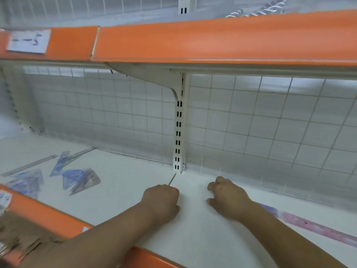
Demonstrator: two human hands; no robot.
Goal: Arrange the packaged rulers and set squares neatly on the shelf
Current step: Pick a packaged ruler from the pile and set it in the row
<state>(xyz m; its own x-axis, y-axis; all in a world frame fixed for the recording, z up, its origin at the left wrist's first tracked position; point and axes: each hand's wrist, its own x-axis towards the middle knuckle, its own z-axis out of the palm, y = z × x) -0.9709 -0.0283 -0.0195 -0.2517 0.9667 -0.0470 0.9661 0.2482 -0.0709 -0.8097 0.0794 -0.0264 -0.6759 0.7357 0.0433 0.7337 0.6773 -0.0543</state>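
The shelf [119, 192] is smooth, matt white, like painted metal. The orange strip [212, 41] above is shiny plastic. The back grid [270, 122] is thin white wire. The set squares [81, 179] look like clear, shiny plastic. The label [29, 40] is paper.

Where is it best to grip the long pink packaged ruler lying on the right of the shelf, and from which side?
Pinch the pink packaged ruler across its narrow width, near mid-length, coming from above at the open front side. It lies flat on the shelf, so only its long edges give hold; its left end runs under the right forearm.
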